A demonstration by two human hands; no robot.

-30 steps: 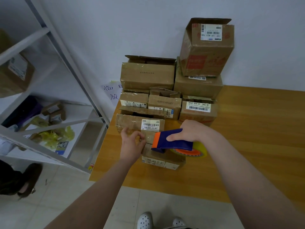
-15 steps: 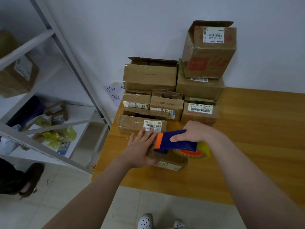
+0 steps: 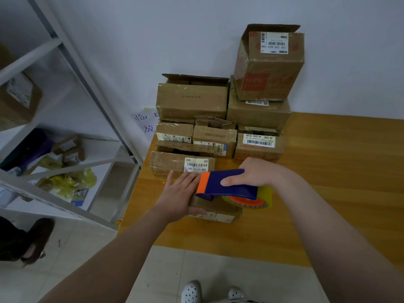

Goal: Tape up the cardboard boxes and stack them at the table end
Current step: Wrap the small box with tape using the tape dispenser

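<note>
A small flat cardboard box (image 3: 218, 212) lies near the front left edge of the wooden table (image 3: 328, 176). My left hand (image 3: 178, 193) lies flat on its left part, fingers straight and pressing down. My right hand (image 3: 255, 172) grips a blue and orange tape dispenser (image 3: 227, 185) whose clear tape roll (image 3: 251, 199) sits over the box's right part. Behind it stands a stack of cardboard boxes (image 3: 192, 101) against the wall, the tallest box (image 3: 269, 66) at the top right.
A white metal shelf rack (image 3: 72, 136) with boxes and yellow bags stands left of the table. A paper note (image 3: 144, 122) hangs on the wall beside the stack. The table's bare wood stretches to the right. My shoes (image 3: 192, 291) show on the tiled floor.
My left hand went from curled at the box's left end to lying flat on its top. The dispenser stayed over the box.
</note>
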